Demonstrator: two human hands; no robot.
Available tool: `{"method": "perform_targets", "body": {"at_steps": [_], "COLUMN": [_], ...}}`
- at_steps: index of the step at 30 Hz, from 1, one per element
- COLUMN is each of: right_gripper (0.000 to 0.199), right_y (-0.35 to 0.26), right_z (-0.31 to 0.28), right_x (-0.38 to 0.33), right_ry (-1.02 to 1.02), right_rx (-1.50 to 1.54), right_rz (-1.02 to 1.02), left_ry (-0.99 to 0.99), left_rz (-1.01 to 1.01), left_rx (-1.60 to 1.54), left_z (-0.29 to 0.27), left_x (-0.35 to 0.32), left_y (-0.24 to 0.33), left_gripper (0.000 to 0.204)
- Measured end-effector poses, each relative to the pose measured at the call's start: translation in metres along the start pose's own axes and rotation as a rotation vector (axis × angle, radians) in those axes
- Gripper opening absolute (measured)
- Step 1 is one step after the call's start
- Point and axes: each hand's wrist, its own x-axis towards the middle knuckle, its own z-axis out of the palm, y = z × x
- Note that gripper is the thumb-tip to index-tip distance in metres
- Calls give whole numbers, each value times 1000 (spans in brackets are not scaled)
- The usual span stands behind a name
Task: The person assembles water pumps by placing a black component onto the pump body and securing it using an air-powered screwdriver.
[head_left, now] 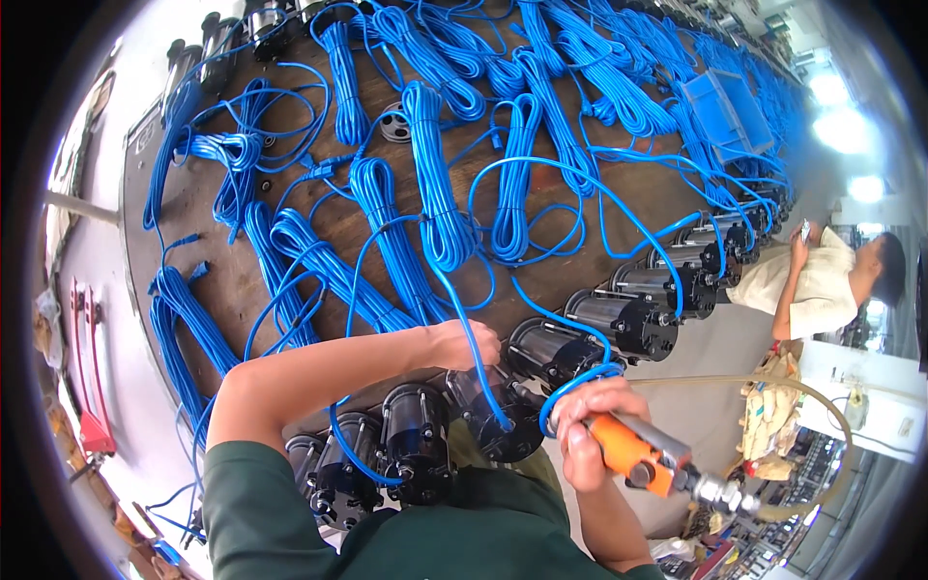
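Right hand (588,427) clamps round an orange tool (630,450). Left hand (465,345) curls beside a cylinder (510,441) — its grip cannot be told.

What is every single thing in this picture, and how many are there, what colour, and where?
Cable bundles: many, blue, across the table
Table: one, brown, in the middle
Canisters: many, black and grey, along the near and far table edges
Bin: one, blue, upper right
Orange tool: one, orange with silver, in the right hand
Hose: one, yellowish, lower right
Co-worker: one, cream top, far right
Bright lights: several, white, upper right
Shirt: one, dark green, bottom
Left hand: one, bare, beside a canister
Right hand: one, bare, around the tool
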Motion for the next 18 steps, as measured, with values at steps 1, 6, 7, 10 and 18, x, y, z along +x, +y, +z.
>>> {"method": "perform_targets", "body": {"at_steps": [1,6,7,10,18], "right_gripper": [24,23,22,23,33], "right_y": [6,27,28,26,17], "right_z": [-2,-7,-7,-12,-20], "right_x": [1,-5,-6,-6,-8], "right_ry": [-10,-134,-158,-234,-176], "right_rx": [3,-131,-140,-188,-249], "right_rz": [31,19,7,55,-87], "left_ry": [13,91,116,-21,179], "left_rz": [11,27,40,-47,-91], "left_rx": [10,71,89,75,50], "left_z": [3,19,24,20,-4], "left_x": [0,-1,-1,2,-71], "left_y": [-2,-7,-10,-8,45], "left_gripper": [12,15,15,12,17]}}
